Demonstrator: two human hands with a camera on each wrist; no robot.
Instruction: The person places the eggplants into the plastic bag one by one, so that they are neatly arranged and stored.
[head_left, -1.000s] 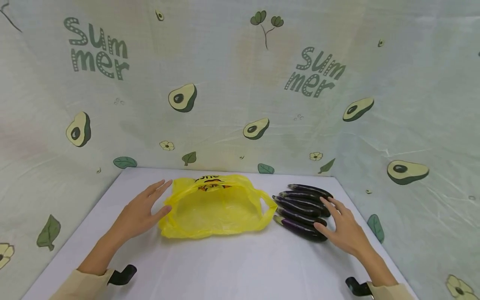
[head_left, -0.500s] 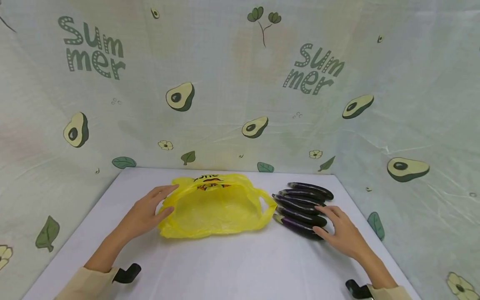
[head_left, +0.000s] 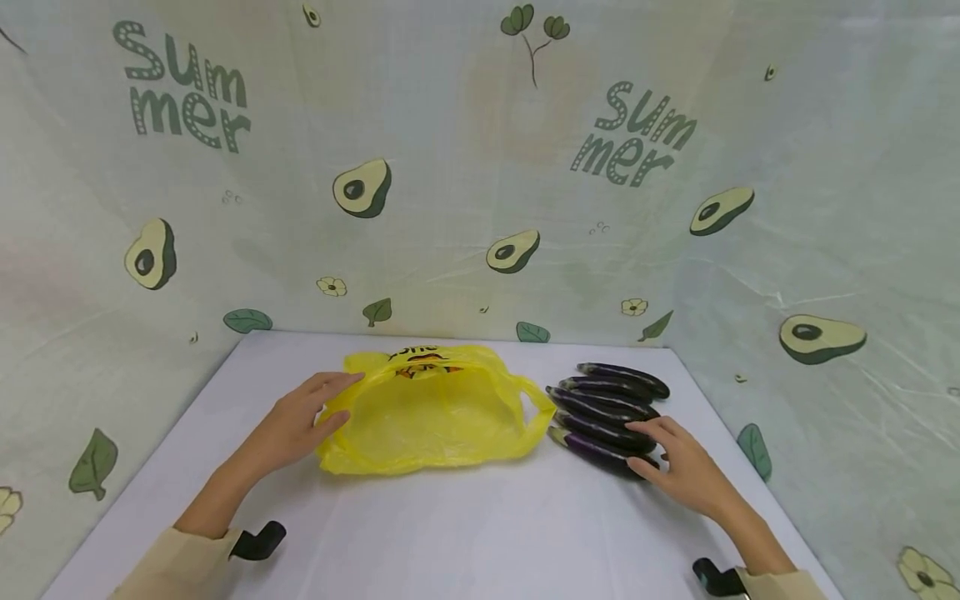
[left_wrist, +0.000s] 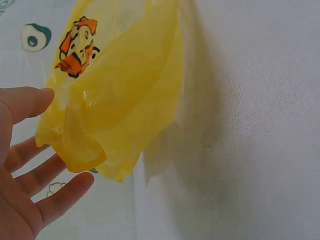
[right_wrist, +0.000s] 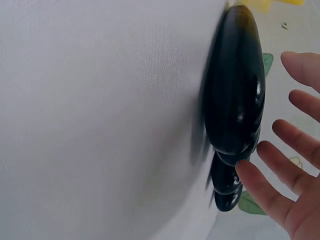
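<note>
A yellow plastic bag [head_left: 435, 417] lies mouth toward me on the table, its printed side at the back and a handle loop on the right. At its left edge is my left hand [head_left: 288, 429], fingers and thumb spread apart; the left wrist view has the bag's corner [left_wrist: 82, 145] between them, not gripped. Several dark purple eggplants [head_left: 600, 429] lie side by side right of the bag. My right hand [head_left: 686, 471] hovers at the right end of the nearest ones, fingers relaxed. In the right wrist view its fingers [right_wrist: 280, 160] stand apart beside the nearest eggplant [right_wrist: 235, 85].
The white tabletop [head_left: 465, 533] stretches in front of the bag and the eggplants. Behind it and along both sides hangs a pale cloth [head_left: 435, 108] printed with avocados, leaves and lettering.
My right hand has drawn back toward me, from the farther eggplants to the nearest ones. My left hand has shifted slightly right, onto the bag's left edge. The bag keeps its place.
</note>
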